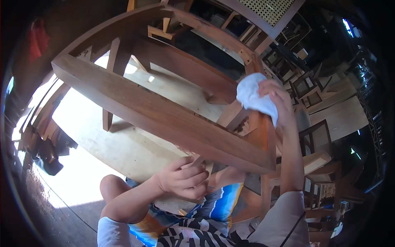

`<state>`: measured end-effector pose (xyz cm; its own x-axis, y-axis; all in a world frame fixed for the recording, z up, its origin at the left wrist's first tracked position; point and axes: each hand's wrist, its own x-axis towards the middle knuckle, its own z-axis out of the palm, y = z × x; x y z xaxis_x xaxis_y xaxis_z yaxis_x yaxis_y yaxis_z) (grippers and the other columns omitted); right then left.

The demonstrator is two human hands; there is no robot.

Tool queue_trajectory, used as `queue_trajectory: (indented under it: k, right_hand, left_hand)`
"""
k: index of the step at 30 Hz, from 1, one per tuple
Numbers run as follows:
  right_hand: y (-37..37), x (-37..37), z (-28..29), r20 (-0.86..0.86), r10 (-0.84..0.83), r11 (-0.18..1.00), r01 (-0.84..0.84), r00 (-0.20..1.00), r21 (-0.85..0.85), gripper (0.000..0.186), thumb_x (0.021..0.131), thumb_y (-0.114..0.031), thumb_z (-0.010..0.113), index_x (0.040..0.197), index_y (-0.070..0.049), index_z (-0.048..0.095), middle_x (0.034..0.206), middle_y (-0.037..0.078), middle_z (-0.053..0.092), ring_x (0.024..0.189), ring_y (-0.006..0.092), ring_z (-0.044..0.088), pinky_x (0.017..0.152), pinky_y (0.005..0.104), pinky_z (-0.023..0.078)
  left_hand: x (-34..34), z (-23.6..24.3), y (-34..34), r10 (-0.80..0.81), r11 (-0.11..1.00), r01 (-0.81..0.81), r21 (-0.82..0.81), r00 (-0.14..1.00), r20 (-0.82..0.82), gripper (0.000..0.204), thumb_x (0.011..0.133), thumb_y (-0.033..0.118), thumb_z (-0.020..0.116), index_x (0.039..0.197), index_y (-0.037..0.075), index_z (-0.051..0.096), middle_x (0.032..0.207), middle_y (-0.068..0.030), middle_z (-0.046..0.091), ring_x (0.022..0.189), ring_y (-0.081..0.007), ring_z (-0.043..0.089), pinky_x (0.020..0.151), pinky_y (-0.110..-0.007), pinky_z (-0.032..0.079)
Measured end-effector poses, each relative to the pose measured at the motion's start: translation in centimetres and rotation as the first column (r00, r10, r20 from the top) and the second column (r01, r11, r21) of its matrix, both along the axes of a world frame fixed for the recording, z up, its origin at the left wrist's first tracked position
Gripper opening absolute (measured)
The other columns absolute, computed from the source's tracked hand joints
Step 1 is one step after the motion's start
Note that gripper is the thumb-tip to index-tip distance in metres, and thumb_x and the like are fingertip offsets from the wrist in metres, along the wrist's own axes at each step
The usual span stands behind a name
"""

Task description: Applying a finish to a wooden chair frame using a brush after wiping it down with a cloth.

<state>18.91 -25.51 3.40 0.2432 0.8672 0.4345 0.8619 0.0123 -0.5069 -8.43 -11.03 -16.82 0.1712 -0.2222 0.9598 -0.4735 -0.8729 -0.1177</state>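
Note:
A brown wooden furniture frame (156,111) with long rails and short legs stretches across the space in front of me, tilted from upper left to lower right. My right hand (280,101) is closed on a white cloth (252,91) and presses it against the frame's right-hand rail, which looks more orange and glossier than the near rail. Below the near rail, my left hand (184,180) wraps its fingers around a slim wooden leg (197,159) of the frame. The far side of that leg is hidden by my hand.
Under the frame lies a pale board (94,142). Cut wooden pieces (51,129) are piled at the left. A woven cane panel (269,11) stands at the top, and several wooden chair frames (314,138) crowd the right side.

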Motion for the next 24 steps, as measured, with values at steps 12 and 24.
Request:
queue_trajectory:
  k: [12, 24]
  right_hand:
    - [3.7, 1.6, 1.4, 0.145, -0.128, 0.984, 0.144, 0.981, -0.106, 0.038, 0.102, -0.022, 0.047, 0.090, 0.007, 0.069, 0.136, 0.017, 0.057, 0.121, 0.0267, 0.056, 0.107, 0.0353, 0.039]
    - [1.9, 1.7, 1.8, 0.348, -0.426, 0.877, 0.476, 0.835, -0.071, 0.043, 0.103, -0.039, 0.050, 0.113, -0.003, 0.073, 0.134, 0.021, 0.054, 0.124, 0.0344, 0.055, 0.107, 0.0394, 0.040]
  left_hand:
    - [2.5, -3.5, 7.8, -0.349, 0.697, -0.371, -0.614, 0.573, -0.742, 0.035, 0.081, 0.007, 0.073, 0.115, 0.006, 0.069, 0.117, -0.0145, 0.068, 0.113, -0.0335, 0.062, 0.093, -0.043, 0.049]
    - [1.9, -4.8, 9.0, -0.313, 0.813, -0.398, -0.425, 0.318, -0.895, 0.040, 0.089, 0.015, 0.071, 0.128, 0.014, 0.065, 0.126, -0.0127, 0.066, 0.120, -0.0340, 0.059, 0.100, -0.042, 0.049]
